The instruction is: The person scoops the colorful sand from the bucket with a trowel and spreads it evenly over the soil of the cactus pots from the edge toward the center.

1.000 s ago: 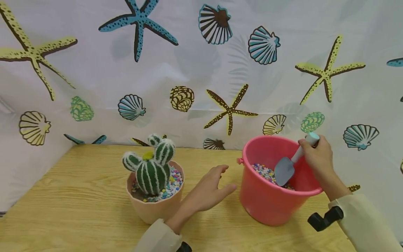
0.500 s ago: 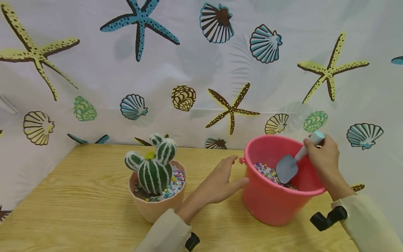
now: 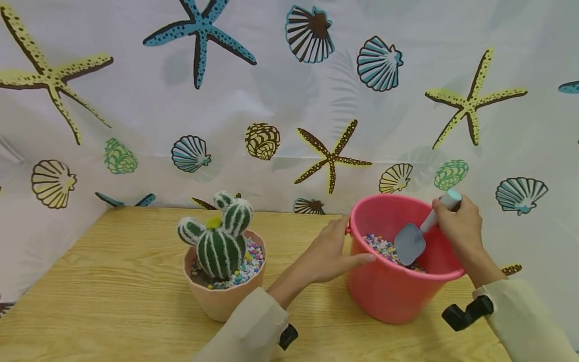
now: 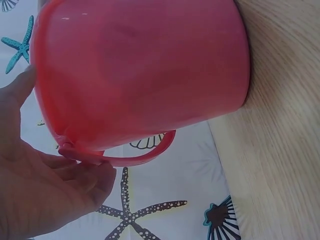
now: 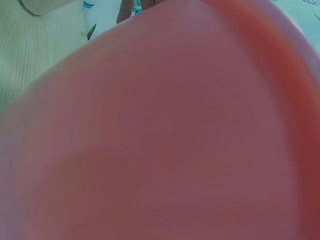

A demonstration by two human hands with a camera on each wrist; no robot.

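Note:
My right hand (image 3: 461, 226) grips the pale handle of a small grey garden trowel (image 3: 410, 244) with a light-blue end. Its blade points down inside a pink bucket (image 3: 384, 296), over a layer of small multicoloured pebbles (image 3: 382, 245). At the bucket's left side, my left hand (image 3: 323, 251) touches the rim, thumb toward the near side and fingers by the handle joint. In the left wrist view, that hand's bent fingers (image 4: 95, 182) lie beside the bucket's hanging handle (image 4: 145, 156). The bucket wall (image 5: 165, 125) fills most of the right wrist view, where the trowel is hidden.
Left of the bucket, a peach pot (image 3: 221, 304) holds a green knitted cactus (image 3: 221, 251) and coloured pebbles. Both containers stand on a wooden table (image 3: 113, 291). A cloth printed with starfish and shells (image 3: 271, 95) hangs behind it.
My left hand has moved right, away from the pot, and now meets the bucket's rim. The right hand and trowel have stayed nearly in place.

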